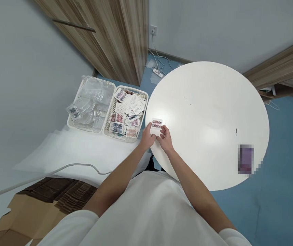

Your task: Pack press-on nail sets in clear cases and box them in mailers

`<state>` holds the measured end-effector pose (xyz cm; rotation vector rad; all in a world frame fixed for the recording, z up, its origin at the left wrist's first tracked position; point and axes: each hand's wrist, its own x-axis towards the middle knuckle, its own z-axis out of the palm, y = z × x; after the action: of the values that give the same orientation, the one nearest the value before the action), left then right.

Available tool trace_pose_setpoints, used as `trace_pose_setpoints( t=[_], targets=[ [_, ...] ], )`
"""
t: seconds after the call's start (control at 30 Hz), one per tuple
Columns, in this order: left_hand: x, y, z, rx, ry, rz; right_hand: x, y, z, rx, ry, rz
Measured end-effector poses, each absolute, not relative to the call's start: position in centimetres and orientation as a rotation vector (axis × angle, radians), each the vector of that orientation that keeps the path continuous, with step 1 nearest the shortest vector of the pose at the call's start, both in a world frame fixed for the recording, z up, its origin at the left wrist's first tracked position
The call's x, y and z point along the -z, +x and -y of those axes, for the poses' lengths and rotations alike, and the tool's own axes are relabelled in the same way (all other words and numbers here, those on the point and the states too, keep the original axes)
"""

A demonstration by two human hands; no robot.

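My left hand [148, 136] and my right hand [165, 137] meet at the near left edge of a round white table [208, 102]. Both pinch a small white card [157, 123] bearing rows of coloured press-on nails, and it lies flat on the tabletop. The left fingers grip its left edge, while the right fingers hold its lower right side. To the left stands a white basket [141, 118] with several similar nail cards and printed paper slips.
A second white basket [85, 127] holds clear plastic cases. Both baskets rest on a white foam-covered surface [80, 153]. An open cardboard box [39, 205] with dark items sits at lower left. A blurred purple object [246, 159] lies on the table's right side. A power strip [158, 72] is on the blue floor.
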<state>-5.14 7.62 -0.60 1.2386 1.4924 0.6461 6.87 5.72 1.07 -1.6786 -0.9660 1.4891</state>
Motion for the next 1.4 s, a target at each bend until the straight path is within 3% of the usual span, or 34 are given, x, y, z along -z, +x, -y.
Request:
trace_pose_setpoints(
  t=[1.4],
  targets=[
    [-0.3, -5.0, -6.6, -0.575, 1.427, -1.519, -0.2, 7.5, -4.5, -1.472, -1.547, 1.005]
  ],
)
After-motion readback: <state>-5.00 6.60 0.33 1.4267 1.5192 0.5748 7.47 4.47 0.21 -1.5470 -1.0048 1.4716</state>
